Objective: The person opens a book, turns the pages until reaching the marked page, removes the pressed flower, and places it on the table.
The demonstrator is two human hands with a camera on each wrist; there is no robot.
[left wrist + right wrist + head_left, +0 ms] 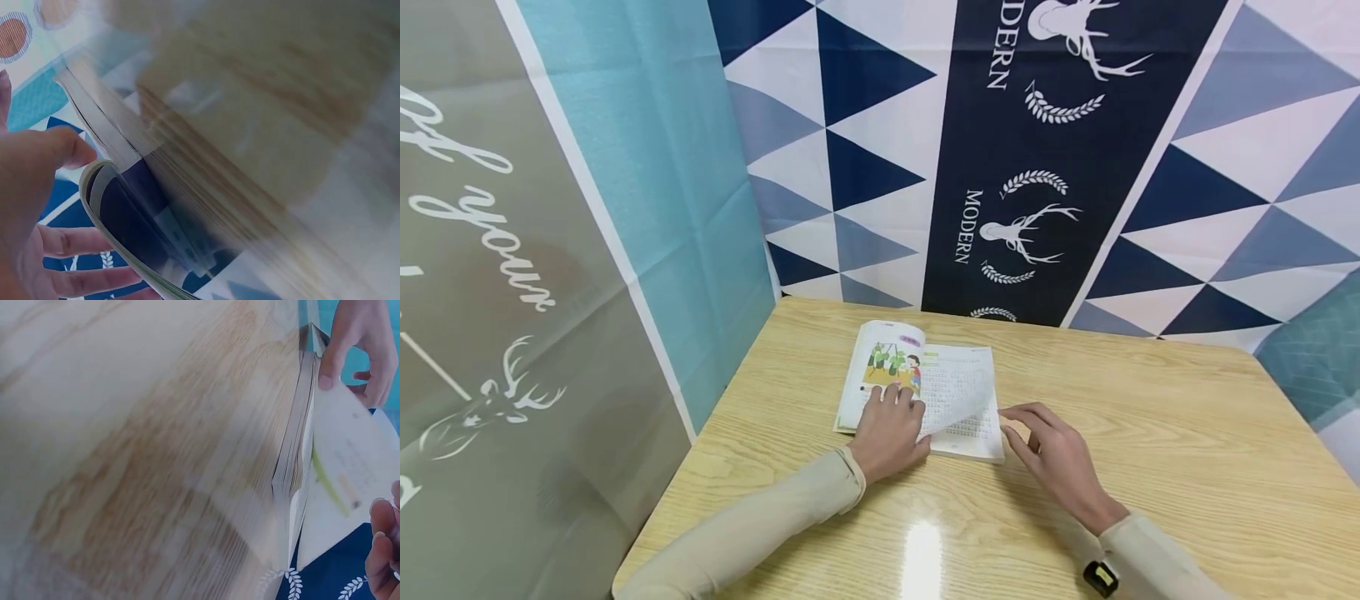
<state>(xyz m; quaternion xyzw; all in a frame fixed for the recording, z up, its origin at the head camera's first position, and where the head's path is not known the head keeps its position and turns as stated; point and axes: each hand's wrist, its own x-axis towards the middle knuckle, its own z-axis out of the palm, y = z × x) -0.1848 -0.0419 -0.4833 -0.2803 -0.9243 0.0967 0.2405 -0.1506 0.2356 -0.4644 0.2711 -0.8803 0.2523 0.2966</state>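
An open book point(958, 446) lies on the wooden table, with a coloured picture on its left page point(891, 367) and printed text on the right. One thin leaf point(964, 400) stands raised and curved over the right page. My left hand point(887, 433) rests on the lower left page, fingers extended, its thumb by the bottom of the fold. In the right wrist view that thumb touches the leaf point(353, 450) near the spine. My right hand point(1056, 454) is at the book's right edge, fingers loosely bent, thumb and forefinger apart, with nothing visible between them.
The wooden table point(1150, 417) extends to both sides of the book. Patterned cloth point(880, 167) hangs behind it, and a grey and teal cloth point(587, 292) borders the left side. A small black device point(1101, 577) sits by the right wrist.
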